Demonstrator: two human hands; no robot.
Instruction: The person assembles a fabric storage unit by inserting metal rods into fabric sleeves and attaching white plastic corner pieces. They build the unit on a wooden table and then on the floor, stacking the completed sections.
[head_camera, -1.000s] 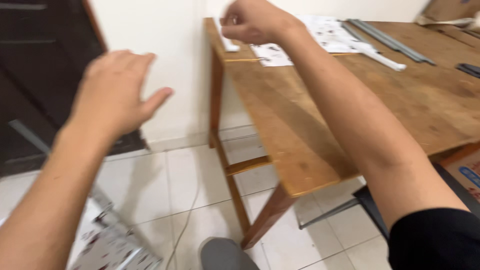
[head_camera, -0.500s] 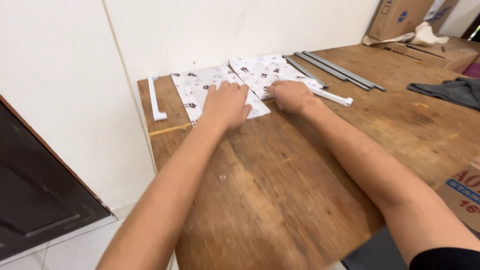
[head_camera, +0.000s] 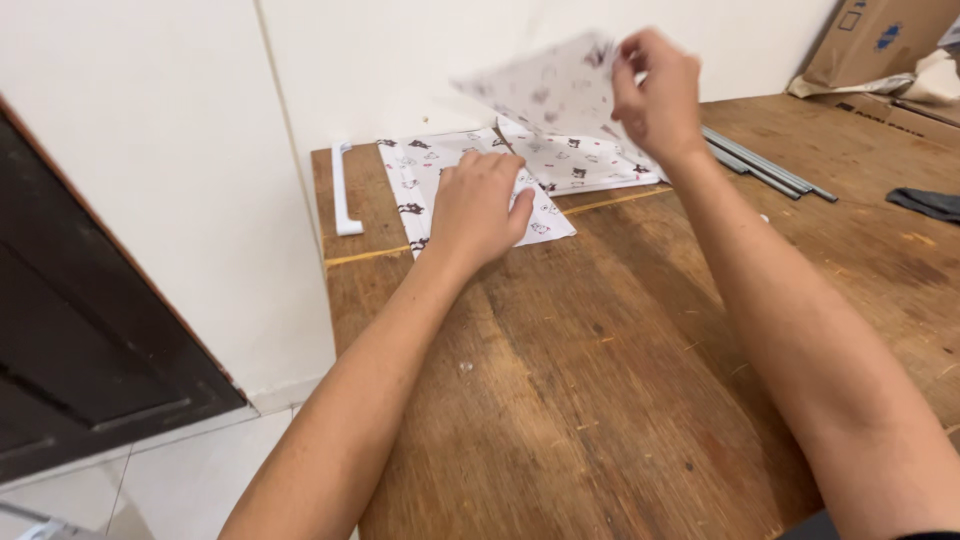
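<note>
A white patterned sheet (head_camera: 420, 180) with small dark figures lies flat at the far left corner of the wooden table (head_camera: 620, 380). My left hand (head_camera: 478, 205) presses down on it with curled fingers. My right hand (head_camera: 660, 90) is raised above the table and pinches the edge of a second patterned sheet (head_camera: 550, 95), lifted and blurred in the air. More patterned sheet (head_camera: 590, 165) lies flat under the lifted one.
A white plastic bar (head_camera: 345, 190) lies along the table's left edge by the wall. Grey metal rods (head_camera: 770, 170) lie to the right of my right hand. Cardboard boxes (head_camera: 880, 45) stand at the far right. A dark cloth (head_camera: 925, 203) lies near the right edge.
My right hand has lifted one patterned sheet off the table into the air. My left hand stays pressed on the flat sheet. The view has shifted closer to the table.
</note>
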